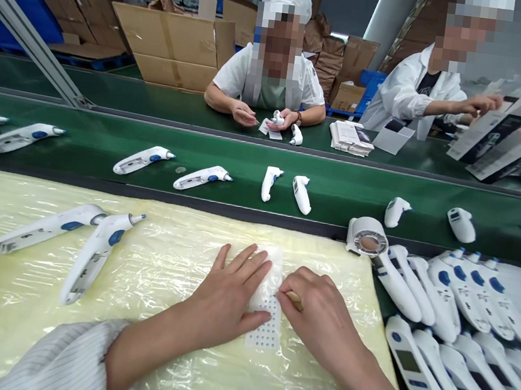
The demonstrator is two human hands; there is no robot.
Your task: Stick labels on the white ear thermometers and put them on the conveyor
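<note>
My left hand (234,293) lies flat with fingers spread, holding down a white sheet (262,337) dotted with rows of small round spots. A crumpled, translucent film (270,278) covers the sheet's upper part. At the sheet's right edge, my right hand (319,313) is closed in a pinch. Something tan shows between its fingers, too hidden to name. To the left, two white ear-thermometer-like devices with blue buttons rest on the yellow plastic-covered mat: one device (47,229) leans toward the other device (97,257), and both have open housings.
Several similar devices (145,160) lie along the green conveyor (241,155). More devices (452,370) are packed in rows at right, beside a round magnifier-like fixture (368,235). Across the belt, one person (269,82) handles a device; another (411,90) reaches toward printed boxes (500,133).
</note>
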